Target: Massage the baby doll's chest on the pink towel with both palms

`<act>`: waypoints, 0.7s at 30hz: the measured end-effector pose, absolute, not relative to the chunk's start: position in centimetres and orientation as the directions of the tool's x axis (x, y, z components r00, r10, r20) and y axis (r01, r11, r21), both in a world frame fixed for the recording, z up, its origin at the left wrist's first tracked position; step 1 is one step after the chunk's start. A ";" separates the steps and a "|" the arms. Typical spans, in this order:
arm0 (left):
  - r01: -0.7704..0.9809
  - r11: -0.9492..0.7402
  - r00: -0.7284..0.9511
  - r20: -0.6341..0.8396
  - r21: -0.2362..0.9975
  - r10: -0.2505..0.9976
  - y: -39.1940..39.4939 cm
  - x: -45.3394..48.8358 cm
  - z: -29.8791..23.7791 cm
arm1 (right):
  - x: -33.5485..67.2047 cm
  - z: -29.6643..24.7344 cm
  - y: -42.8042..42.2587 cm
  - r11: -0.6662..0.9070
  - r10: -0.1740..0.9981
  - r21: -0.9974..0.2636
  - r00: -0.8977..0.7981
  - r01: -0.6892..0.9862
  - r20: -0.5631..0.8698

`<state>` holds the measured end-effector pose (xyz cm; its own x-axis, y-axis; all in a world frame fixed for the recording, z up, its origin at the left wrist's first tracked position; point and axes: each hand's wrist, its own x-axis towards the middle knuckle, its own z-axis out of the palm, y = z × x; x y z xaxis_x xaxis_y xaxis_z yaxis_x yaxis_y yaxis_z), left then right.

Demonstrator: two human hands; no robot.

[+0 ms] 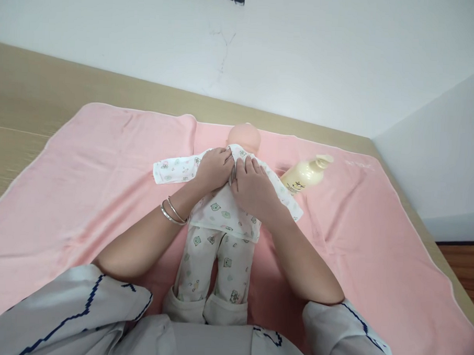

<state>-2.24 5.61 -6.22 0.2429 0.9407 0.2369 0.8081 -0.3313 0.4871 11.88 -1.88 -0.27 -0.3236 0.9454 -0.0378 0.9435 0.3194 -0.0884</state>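
Observation:
A baby doll lies on its back, its bare head (244, 136) pointing away from me. It wears a white long-sleeved baby shirt (219, 213) printed with small animals and leaves, and matching baby trousers (199, 259) with turned-up cuffs. My left hand (216, 169), curled at the upper chest, grips the shirt front. Against its fingertips, my right hand (256, 189) also has hold of the shirt front, its thumb near the opening and its fingers lying over the cloth. What sits between the fingertips is largely hidden. One shirt sleeve (174, 169) stretches out to the left.
A pink blanket (116, 156) lies under the doll, with folds on both sides. To the right, a cream pump bottle (304, 176) lies tilted beside the right sleeve. The tan bed surface (37, 80) shows around the blanket, and a white wall (305, 60) rises behind.

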 end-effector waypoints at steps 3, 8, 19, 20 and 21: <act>0.834 -0.310 0.209 0.259 0.456 0.943 5.3 -2.0 -6.4 | 11.9 -0.6 -0.7 0.256 0.964 -0.220 -0.264 0.941 -0.008; 0.860 -0.327 0.199 0.331 0.393 0.922 4.5 -1.3 -6.3 | 12.8 -2.2 2.0 0.149 0.988 -0.328 -0.153 0.933 0.015; 0.788 -0.448 0.311 0.354 0.424 0.882 3.3 -0.9 -5.1 | 13.5 -2.9 2.3 0.206 0.979 -0.219 -0.202 0.954 0.041; 0.797 -0.428 0.290 0.351 0.426 0.890 3.5 -1.0 -5.3 | 13.3 -2.6 1.9 0.213 0.977 -0.193 -0.209 0.958 0.037; 0.810 -0.407 0.271 0.346 0.423 0.898 3.7 -1.1 -5.5 | 13.1 -2.3 1.5 0.219 0.976 -0.172 -0.215 0.960 0.037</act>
